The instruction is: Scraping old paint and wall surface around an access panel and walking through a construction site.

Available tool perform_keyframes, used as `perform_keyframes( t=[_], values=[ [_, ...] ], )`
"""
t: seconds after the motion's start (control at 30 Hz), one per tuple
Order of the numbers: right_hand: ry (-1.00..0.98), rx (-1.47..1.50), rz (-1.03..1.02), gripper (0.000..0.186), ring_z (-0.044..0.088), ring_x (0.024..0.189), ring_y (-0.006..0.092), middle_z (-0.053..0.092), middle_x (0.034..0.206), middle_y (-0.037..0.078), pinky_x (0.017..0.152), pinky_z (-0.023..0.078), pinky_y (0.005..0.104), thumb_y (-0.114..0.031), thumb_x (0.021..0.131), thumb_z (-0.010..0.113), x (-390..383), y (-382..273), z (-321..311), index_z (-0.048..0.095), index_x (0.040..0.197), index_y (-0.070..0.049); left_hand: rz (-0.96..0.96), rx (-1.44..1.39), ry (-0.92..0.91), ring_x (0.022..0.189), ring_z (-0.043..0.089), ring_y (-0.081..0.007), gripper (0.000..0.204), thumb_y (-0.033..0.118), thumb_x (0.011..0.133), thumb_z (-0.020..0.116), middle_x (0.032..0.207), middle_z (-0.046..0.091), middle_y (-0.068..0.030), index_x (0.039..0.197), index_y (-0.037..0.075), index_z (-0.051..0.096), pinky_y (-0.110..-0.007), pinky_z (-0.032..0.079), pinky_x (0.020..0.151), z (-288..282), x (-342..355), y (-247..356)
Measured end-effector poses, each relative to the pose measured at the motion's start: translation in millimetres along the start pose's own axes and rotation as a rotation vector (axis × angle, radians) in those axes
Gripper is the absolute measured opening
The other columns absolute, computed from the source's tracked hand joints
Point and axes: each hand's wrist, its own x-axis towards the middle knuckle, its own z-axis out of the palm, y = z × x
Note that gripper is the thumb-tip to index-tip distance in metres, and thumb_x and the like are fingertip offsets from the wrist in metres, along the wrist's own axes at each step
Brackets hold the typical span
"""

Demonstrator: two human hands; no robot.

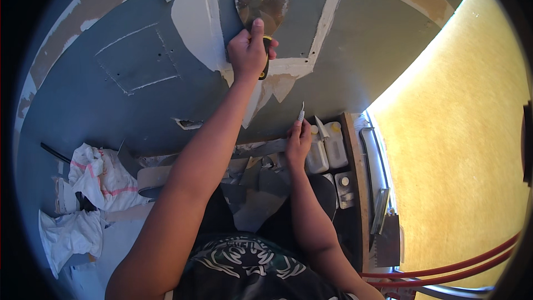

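Note:
My left hand point(250, 53) grips the black-and-yellow handle of a wide putty knife point(261, 3), with the thumb pointing up toward its smeared metal blade. The blade lies over a grey square patch point(308, 17) on the wall, framed by white filler point(327, 17). Lower and to the right, my right hand point(297, 142) is closed on a slim white-handled tool point(301, 112) with a small metal tip pointing up. Below the patch, ragged pieces of peeling covering point(277, 83) show on the grey wall point(361, 56).
Translucent jugs with yellow caps point(336, 150) stand in a wooden-edged trough beside my right hand. Crumpled white sacks point(97, 178) lie at left, scraps point(250, 200) between my legs. A bright yellow panel point(461, 133) lines the right side; red hoses point(444, 266) cross at lower right.

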Motion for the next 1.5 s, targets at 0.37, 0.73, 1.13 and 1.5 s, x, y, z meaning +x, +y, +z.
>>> perform_keyframes(
  t=[0.37,0.73,1.13,1.5],
  values=[
    [-0.007,-0.059,0.003,0.037,0.048,0.069,0.0062,0.054,0.081,0.000,0.061,0.041,0.0242,-0.031,0.108,0.053,-2.8,7.0,9.6,0.058,0.123,0.003,-0.012,0.020,0.005,0.049,0.062,-0.0162,0.053,0.048,0.104,0.057,0.069,0.069,-0.0126,0.079,0.001,0.058,-0.030,0.050,0.048,-0.5,0.0,1.3],
    [-0.016,-0.035,0.080,0.038,0.048,0.068,0.0065,0.055,0.080,0.000,0.060,0.041,0.0244,-0.033,0.108,0.053,9.3,20.1,13.4,0.060,0.122,0.002,0.028,-0.002,0.011,0.047,0.062,-0.0141,0.056,0.049,0.104,0.056,0.065,0.069,-0.0115,0.073,0.002,0.058,-0.029,0.049,0.046,1.4,2.1,-2.8],
    [-0.022,-0.020,0.117,0.038,0.051,0.069,0.0091,0.056,0.078,0.001,0.062,0.042,0.0268,-0.033,0.107,0.054,14.9,30.3,14.5,0.061,0.119,0.002,-0.026,-0.015,0.007,0.048,0.061,-0.0163,0.052,0.046,0.104,0.057,0.069,0.069,-0.0129,0.080,0.000,0.060,-0.029,0.050,0.047,-0.8,3.6,-0.6],
    [-0.031,-0.011,0.129,0.039,0.054,0.072,0.0114,0.060,0.078,0.004,0.067,0.046,0.0291,-0.034,0.107,0.054,14.7,22.6,11.6,0.063,0.117,0.003,-0.016,-0.017,-0.001,0.048,0.064,-0.0140,0.055,0.048,0.104,0.056,0.067,0.071,-0.0110,0.075,0.001,0.059,-0.030,0.050,0.047,-0.3,4.6,-0.5]
  ],
)
